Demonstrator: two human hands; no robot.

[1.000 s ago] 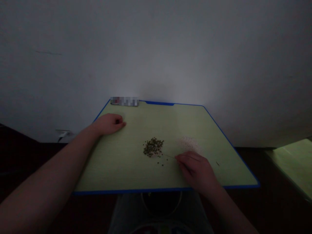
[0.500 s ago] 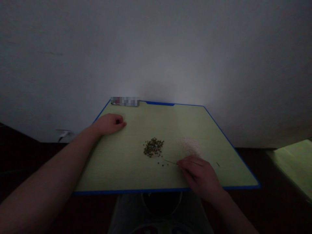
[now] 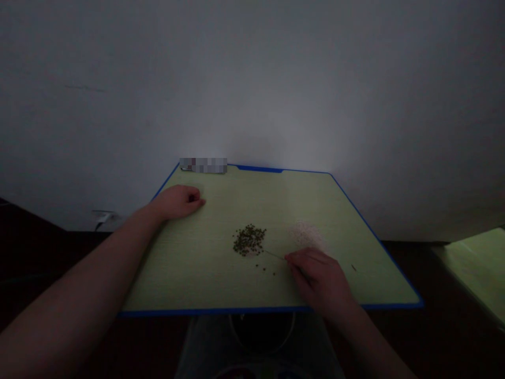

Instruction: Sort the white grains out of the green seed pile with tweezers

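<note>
My right hand (image 3: 320, 273) pinches a thin stick (image 3: 274, 255), like a toothpick. The stick's tip reaches the right edge of a heap of small dark green beans (image 3: 248, 239), with some pale grains showing at the heap's lower edge. Several single beans (image 3: 264, 269) lie apart just below the heap. Behind my right hand is a spread of whitish grains (image 3: 305, 234), partly covered by the fingers. My left hand (image 3: 180, 201) rests on the tabletop to the left, fingers curled closed, with nothing visible in them.
The pale table (image 3: 189, 279) has a blue edge and stands against a grey wall (image 3: 252, 79). A blurred-out object (image 3: 203, 166) sits at its back left corner. A small dark sliver (image 3: 354, 268) lies at the right. A wall socket with a plug (image 3: 104, 216) is at the left.
My right hand has moved slightly up and left, bringing the stick's tip up to the heap. One loose bean has shifted a little right and down. My left hand stays put.
</note>
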